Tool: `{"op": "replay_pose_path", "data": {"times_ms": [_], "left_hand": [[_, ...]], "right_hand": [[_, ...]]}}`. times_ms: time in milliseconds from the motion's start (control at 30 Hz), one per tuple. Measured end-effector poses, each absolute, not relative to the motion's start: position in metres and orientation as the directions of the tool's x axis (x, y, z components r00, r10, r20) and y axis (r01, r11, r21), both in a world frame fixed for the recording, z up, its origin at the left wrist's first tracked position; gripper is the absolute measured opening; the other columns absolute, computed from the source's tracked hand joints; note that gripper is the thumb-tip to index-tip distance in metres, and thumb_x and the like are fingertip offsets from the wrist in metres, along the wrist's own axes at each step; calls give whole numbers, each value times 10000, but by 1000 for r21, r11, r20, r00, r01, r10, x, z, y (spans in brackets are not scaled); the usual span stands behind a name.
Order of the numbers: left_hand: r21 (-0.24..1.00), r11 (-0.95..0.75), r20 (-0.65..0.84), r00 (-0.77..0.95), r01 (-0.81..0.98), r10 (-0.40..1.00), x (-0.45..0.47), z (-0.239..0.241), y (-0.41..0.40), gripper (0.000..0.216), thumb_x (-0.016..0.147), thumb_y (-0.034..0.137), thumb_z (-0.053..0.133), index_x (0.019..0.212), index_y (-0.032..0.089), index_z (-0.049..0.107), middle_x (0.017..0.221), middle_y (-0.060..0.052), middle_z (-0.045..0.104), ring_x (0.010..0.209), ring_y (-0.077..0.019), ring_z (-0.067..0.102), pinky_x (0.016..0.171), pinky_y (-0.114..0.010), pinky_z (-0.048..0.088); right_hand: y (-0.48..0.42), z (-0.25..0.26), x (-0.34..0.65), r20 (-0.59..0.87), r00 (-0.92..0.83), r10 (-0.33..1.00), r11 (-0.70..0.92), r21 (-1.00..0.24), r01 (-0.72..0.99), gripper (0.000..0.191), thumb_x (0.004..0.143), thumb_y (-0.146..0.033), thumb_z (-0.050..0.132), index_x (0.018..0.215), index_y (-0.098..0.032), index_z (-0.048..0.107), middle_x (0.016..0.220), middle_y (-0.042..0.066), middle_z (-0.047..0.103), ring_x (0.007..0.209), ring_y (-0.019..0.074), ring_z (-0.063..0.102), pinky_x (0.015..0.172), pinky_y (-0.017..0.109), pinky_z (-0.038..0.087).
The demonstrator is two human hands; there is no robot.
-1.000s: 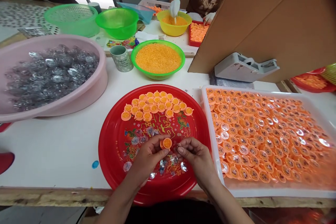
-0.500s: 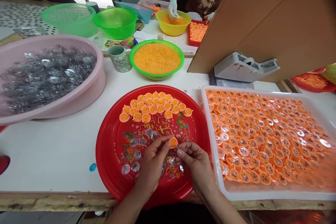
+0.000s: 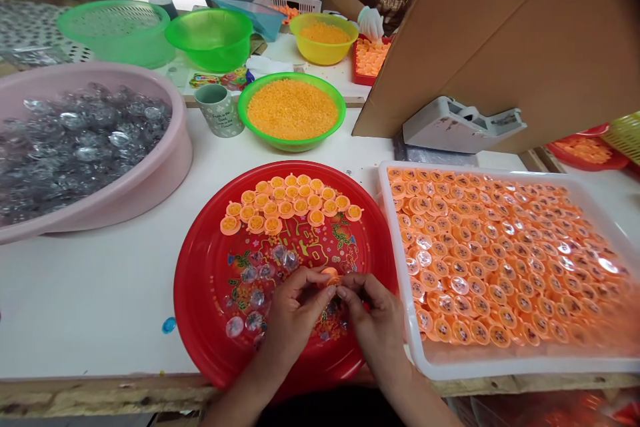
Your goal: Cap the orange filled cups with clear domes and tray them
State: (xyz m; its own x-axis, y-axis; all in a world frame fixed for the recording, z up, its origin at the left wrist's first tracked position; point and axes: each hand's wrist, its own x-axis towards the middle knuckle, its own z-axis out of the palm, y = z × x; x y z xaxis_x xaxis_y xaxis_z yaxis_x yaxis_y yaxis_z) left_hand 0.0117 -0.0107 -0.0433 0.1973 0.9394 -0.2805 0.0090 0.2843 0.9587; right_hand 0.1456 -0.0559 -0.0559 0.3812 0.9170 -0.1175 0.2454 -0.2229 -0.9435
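Over the red tray (image 3: pixel 195 267), my left hand (image 3: pixel 297 300) pinches a small round orange plastic piece (image 3: pixel 330 272) between thumb and fingers. My right hand (image 3: pixel 375 307) is closed too, its thumb and fingertips pressed at the near right edge of the same piece. Whether a clear cover lies between the fingers is hidden. Several orange pieces (image 3: pixel 273 225) with yellow beads in them lie in rows on the tray's far half. Clear round plastic covers (image 3: pixel 235 327) are scattered to the left of my left hand.
A white tray (image 3: pixel 415 353) of covered orange pieces stands at the right. At the left is a pink tub (image 3: pixel 175 167) of clear covers. Beyond are a green bowl (image 3: pixel 295 110) of yellow beads, a mug (image 3: pixel 219 110), a tape dispenser (image 3: pixel 460 123) and a cardboard panel (image 3: pixel 480 27). A co-worker's gloved hand (image 3: pixel 371 23) is behind.
My hands have come together on the orange piece, which has tilted so its face is turned away. The co-worker's gloved hand went from the yellow bowl to the red tray beside it.
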Motion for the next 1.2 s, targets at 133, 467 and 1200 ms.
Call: {"op": "replay_pose_path", "data": {"times_ms": [133,467,1200], "left_hand": [[937,332,-303,219,-110,928,12,-45,-14,70,774,231,742,828,203,707,975,-42,738,949,-195,682,860,-276,542],[818,503,-381,394,-277,836,9,-45,-20,325,839,228,707,1158,242,650,1131,-48,701,1017,-171,647,876,-238,514],[997,-61,46,310,38,950,5,-33,-13,332,817,108,698,1069,324,704,989,50,753,859,-102,717,782,-138,572]], "right_hand": [[-58,-55,144,32,393,919,-122,-924,361,107,853,-223,643,959,-227,630,841,2,707,732,158,667,670,260,544],[-60,-28,139,268,291,919,121,-890,439,124,881,-83,581,866,-195,633,783,3,643,708,122,622,654,220,502],[-68,-33,156,335,68,940,201,-704,681,188,908,-39,496,986,-194,567,856,35,636,767,160,607,694,276,506]]}}
